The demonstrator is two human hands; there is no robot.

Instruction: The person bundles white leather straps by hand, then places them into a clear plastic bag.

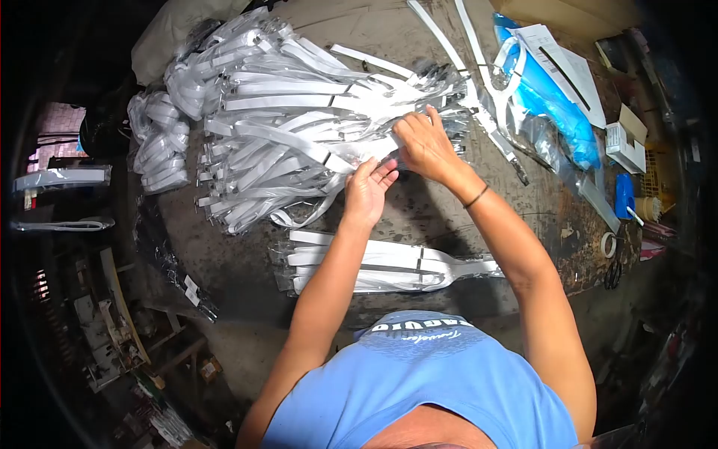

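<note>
Both hands [396, 168] grip one strap [359, 153] amid the heaped pile [277, 127].

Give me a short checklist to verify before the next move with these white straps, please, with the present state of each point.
1. Left hand on the strap pile: ok, its fingers touch a strap at the pile's near edge.
2. Right hand on the pile: ok, it rests on the big pile of white straps.
3. One strap only in the hands: cannot tell, the straps overlap.
4. Finished stack near the body, apart from the pile: ok.
5. Scissors and tape roll away from the hands: ok, at the table's right edge.
</note>
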